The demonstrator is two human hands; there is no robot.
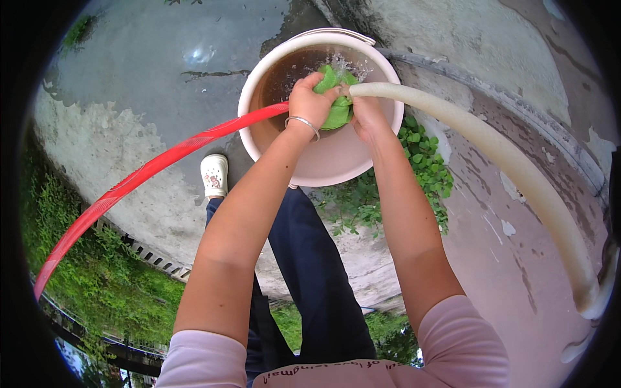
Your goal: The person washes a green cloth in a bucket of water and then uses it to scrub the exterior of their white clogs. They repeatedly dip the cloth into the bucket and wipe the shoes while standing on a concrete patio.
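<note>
Over a round pale pink bucket point(320, 167), both my hands hold a wet green cloth point(338, 116). My left hand point(310, 102), with a silver bangle at the wrist, grips the cloth from its left side. My right hand point(369, 116) is on the cloth's right side, its fingers partly hidden under the end of a cream-coloured hose point(417, 97). Water splashes just above the cloth. A red hose point(194, 140) reaches over the bucket's left rim and passes out of sight behind my left hand. Brownish water stands in the bucket.
Wet concrete ground point(145, 48) lies to the left, with a slotted drain point(155, 256) and green plants beyond it. A leafy plant point(422, 155) grows beside the bucket. The cream hose curves down along a stained wall point(490, 252) at right. My white clog point(214, 174) stands left of the bucket.
</note>
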